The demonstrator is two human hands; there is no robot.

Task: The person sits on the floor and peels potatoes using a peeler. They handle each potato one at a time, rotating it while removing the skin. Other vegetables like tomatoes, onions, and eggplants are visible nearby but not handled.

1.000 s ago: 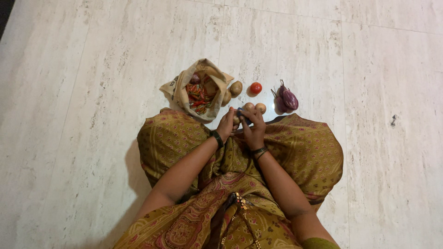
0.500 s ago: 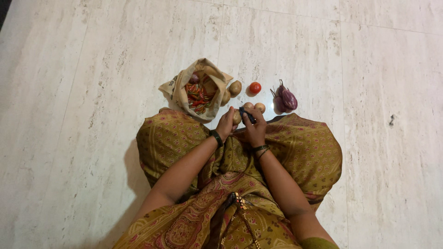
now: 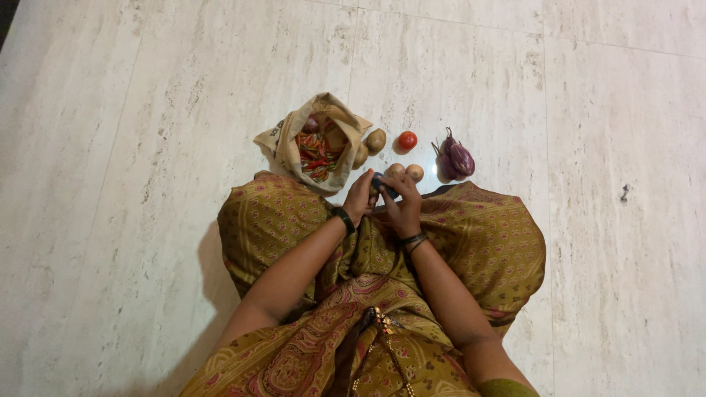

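Fingers (image 3: pixel 365 185) of the left hand (image 3: pixel 359 200) are curled shut round a small potato (image 3: pixel 376 190), and the right hand (image 3: pixel 402 208) is closed on a dark-handled peeler (image 3: pixel 384 184) — or small knife, can't tell which — laid across that potato. Both hands meet just past the knees, on the near side of the cloth bag (image 3: pixel 315 144) and a little to its right.

Risks, as I judge them: the tool's edge sits close to the left fingertips, so a slip on the skin could nick them. The potato is small and mostly wrapped, w/ little surface to steady it; a loose grip could let it pop out and roll across the stone floor (image 3: pixel 147 147) toward the other veg. The bag mouth gapes open right beside the hands — an elbow nudge could tip chillies etc. out.

Right of the bag lie more potatoes (image 3: pixel 376 140), a tomato (image 3: pixel 407 140), two pale round ones (image 3: pixel 406 171) just beyond the hands, and purple aubergines (image 3: pixel 460 157) farthest right.

Hard to make out: the tool's working end is hidden by the fingers, so blade direction is unknown. Most of the held potato is covered too — no telling how much is peeled. Bag contents show only as red-green strands plus one purplish lump; deeper items are unseen. No peel scraps are clear on the lap.
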